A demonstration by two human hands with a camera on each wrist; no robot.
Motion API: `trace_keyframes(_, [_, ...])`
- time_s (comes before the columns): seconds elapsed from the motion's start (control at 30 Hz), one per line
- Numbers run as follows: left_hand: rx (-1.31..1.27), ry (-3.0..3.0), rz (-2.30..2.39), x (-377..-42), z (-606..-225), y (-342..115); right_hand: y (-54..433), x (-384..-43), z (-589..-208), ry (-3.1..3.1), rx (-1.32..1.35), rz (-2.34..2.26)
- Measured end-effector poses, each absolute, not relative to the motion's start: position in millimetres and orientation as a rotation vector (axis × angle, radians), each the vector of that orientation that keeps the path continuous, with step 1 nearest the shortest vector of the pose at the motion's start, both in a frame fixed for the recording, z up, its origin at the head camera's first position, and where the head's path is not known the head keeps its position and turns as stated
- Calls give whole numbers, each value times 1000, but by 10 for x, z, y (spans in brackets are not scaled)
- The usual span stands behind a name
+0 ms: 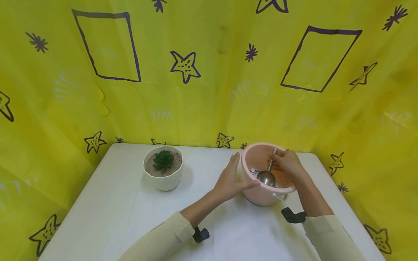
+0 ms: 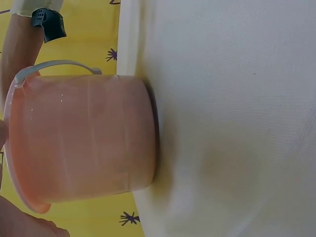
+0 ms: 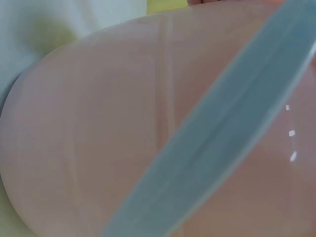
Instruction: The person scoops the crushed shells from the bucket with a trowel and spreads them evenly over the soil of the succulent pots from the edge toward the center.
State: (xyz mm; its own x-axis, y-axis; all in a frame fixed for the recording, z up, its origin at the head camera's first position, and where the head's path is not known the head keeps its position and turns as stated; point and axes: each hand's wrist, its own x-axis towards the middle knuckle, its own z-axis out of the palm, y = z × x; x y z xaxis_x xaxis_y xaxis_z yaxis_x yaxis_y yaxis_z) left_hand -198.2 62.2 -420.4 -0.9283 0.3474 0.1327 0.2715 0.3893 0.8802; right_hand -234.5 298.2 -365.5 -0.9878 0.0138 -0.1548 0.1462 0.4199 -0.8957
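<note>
A pink bucket stands upright at the right of the white table, its pale handle hanging down on the side. My right hand reaches over its rim and grips the handle of a metal ladle. The ladle's rounded bowl is down inside, beside some whitish bits. My left hand is at the bucket's left side, thumb at the near rim and fingers extended upward. In the right wrist view the bucket wall and its handle fill most of the picture.
A white pot with a green succulent in soil stands on the table at the left. Behind and around the table hangs a yellow curtain with drawn stars and shells.
</note>
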Motion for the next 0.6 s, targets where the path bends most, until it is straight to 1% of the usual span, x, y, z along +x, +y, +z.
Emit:
trace_keyframes(0.2, [562,2519,1625,-1994,-4217,627,2968,-2338,-3621,2532,176,-1650])
trace_keyframes(0.37, [618,2473,1673,-2002,-4247,622,2949,-2323,-3609,2537,167,-1656])
trace_keyframes(0.6, [656,2477,1686,-2009,-4268,637,2947,-2247,-3598,2576,40,-1602])
